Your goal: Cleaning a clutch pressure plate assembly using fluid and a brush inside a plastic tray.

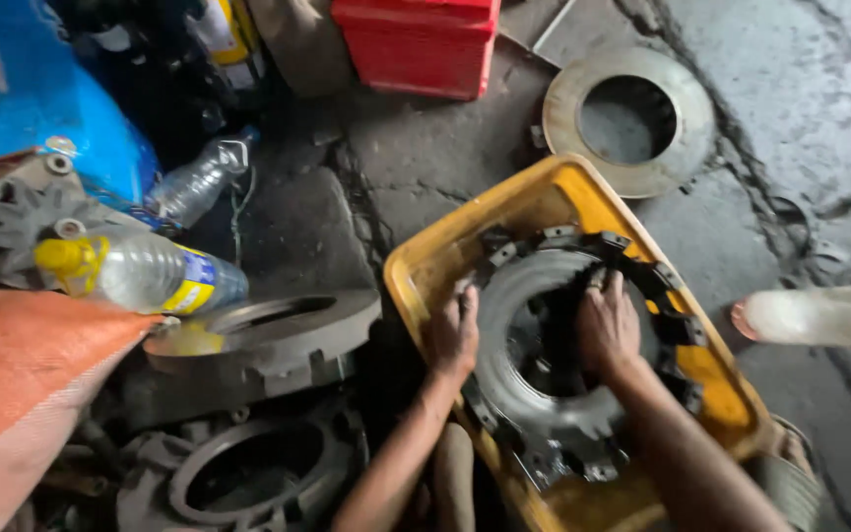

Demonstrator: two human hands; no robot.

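Item: clutch cover [544, 365], a round grey metal part with dark lugs around its rim, lying flat in a yellow tub [504, 212] on the concrete floor [425, 158]. Having no long axis, it is presenting a ring with an open centre facing up.

Left hand [453, 335]: resting on the cover's left rim, next to the tub's left wall, fingers curling over the edge and lightly closed on it; how firmly it is gripping cannot be told.

Right hand [608, 330]: lying across the inner ring at the upper right of the central opening, fingers [603, 286] bent down and pressing on the dark inner parts; whether they are pinching anything cannot be told. Both hands are touching the cover, one on each side of the opening, with the right hand nearer the centre and the left at the outer edge.

Surroundings: a flat steel ring [632, 118] lying on the floor beyond the tub, well apart from it; a red crate [416, 44] at the top; two clear plastic bottles [150, 271] at the left, one with a yellow cap; further grey castings [258, 345] stacking up to the left of the tub; a blue container [41, 89] at upper left; orange cloth [22, 365] at the left edge.
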